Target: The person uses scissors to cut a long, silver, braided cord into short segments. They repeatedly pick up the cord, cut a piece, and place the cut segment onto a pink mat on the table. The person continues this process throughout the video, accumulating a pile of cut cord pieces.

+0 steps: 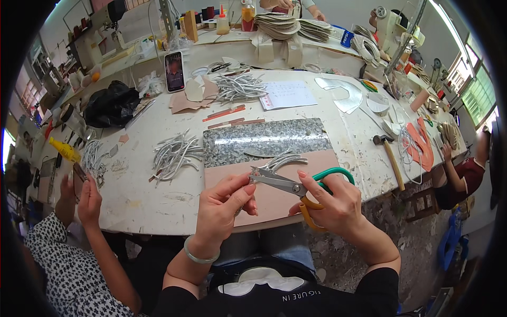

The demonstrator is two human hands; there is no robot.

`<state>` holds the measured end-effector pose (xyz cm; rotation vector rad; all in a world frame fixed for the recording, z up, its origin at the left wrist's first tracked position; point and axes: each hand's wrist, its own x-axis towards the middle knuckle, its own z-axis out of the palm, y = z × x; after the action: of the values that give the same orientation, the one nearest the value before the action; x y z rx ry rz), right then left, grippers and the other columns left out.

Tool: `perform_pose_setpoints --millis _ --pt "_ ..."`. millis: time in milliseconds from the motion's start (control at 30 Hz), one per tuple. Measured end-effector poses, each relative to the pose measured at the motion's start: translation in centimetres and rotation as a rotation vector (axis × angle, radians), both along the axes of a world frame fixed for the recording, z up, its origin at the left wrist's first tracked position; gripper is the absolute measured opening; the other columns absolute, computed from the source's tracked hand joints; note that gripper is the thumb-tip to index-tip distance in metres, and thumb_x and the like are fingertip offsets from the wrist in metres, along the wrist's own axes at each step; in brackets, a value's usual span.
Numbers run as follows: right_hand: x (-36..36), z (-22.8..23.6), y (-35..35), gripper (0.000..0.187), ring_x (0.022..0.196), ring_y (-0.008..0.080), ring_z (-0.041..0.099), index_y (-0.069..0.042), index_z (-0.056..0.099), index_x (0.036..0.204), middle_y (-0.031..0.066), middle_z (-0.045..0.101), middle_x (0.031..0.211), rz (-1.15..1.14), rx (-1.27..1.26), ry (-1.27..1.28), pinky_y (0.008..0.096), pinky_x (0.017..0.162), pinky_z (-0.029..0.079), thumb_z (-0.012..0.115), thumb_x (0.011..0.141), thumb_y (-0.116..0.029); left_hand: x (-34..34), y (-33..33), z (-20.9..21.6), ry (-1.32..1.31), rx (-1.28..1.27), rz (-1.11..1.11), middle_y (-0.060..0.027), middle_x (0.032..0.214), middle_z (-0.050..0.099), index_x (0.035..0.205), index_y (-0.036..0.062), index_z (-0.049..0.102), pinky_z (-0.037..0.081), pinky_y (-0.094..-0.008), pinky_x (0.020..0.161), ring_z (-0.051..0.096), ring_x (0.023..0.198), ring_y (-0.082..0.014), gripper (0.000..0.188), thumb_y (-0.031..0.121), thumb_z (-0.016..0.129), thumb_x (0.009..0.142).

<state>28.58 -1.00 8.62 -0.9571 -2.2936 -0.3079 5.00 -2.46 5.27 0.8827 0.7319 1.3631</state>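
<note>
My right hand grips a pair of scissors with one green and one orange handle. Their blades are slightly parted and point left, at my left fingertips. My left hand is closed in a pinch on a small silvery piece, mostly hidden by fingers and blades. Just beyond the blades, a small bunch of silver cords rests on a pink sheet. That sheet covers the near part of a speckled stone slab.
Silver cord bundles lie left of the slab and behind it. A hammer lies to the right. A phone stands at the back. At left, a co-worker's hands hold a yellow bottle; another person's arm is at right.
</note>
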Motion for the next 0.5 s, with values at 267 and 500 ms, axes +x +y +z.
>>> perform_pose_setpoints --millis 267,500 --pt "0.3 -0.93 0.0 0.06 0.05 0.0126 0.044 -0.013 0.065 0.115 -0.0017 0.043 0.064 0.041 -0.065 0.046 0.0272 0.044 0.035 0.083 0.061 -0.033 0.46 -0.54 0.15 0.059 -0.004 0.11 -0.0081 0.091 0.06 0.104 -0.0092 0.064 0.04 -0.0201 0.047 0.051 0.056 -0.0097 0.021 -0.005 0.058 0.084" --pt "0.41 -0.81 -0.32 0.061 0.052 0.0122 0.044 -0.01 0.064 0.116 -0.0016 0.043 0.065 0.037 -0.08 0.008 0.0264 0.044 0.036 0.082 0.063 -0.034 0.85 -0.73 -0.64 0.036 0.042 0.101 -0.0054 0.093 0.06 0.106 -0.0057 0.065 0.034 -0.0185 0.046 0.046 0.056 -0.005 0.02 -0.003 0.059 0.087"
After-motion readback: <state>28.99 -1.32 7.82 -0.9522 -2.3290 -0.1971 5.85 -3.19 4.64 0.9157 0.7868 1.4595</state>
